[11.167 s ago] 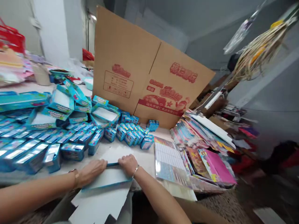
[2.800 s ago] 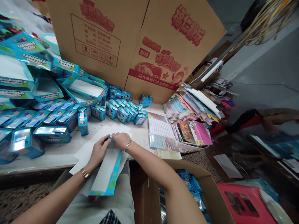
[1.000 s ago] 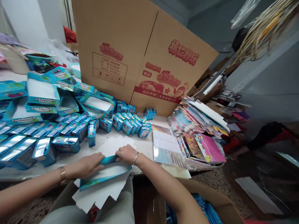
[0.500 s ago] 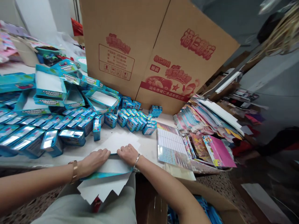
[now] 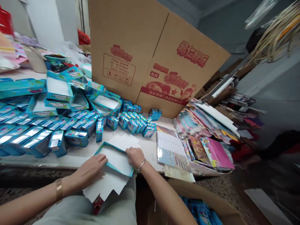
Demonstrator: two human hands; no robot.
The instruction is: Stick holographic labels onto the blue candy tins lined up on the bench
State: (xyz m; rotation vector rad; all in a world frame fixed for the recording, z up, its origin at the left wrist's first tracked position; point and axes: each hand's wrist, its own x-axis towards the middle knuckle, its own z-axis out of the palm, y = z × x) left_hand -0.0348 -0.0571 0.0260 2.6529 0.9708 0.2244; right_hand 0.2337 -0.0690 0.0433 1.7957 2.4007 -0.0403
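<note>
A shallow cardboard tray (image 5: 118, 158), white inside with raised blue walls, lies tilted at the table's front edge. My left hand (image 5: 90, 170) holds its left side, fingers closed at the wall; the thumb is mostly hidden. At the right end, my right hand (image 5: 136, 157) is closed over the tray's wall. Beneath the tray, a white unfolded card sheet (image 5: 106, 184) with notched edges rests toward my lap. More flat white card sheets (image 5: 123, 140) lie on the table just behind the tray.
Folded blue trays (image 5: 58, 87) are piled at the left, above rows of small blue boxes (image 5: 35, 137). A large carton (image 5: 140, 56) stands behind. Sticker sheets (image 5: 172, 147) and stacked papers (image 5: 197, 122) lie at the right. Below, an open carton (image 5: 217, 195) holds blue packs.
The tray's walls now stand up and its white inside shows. My left hand has moved down and left, my right hand slightly right. The camera view has shifted a little.
</note>
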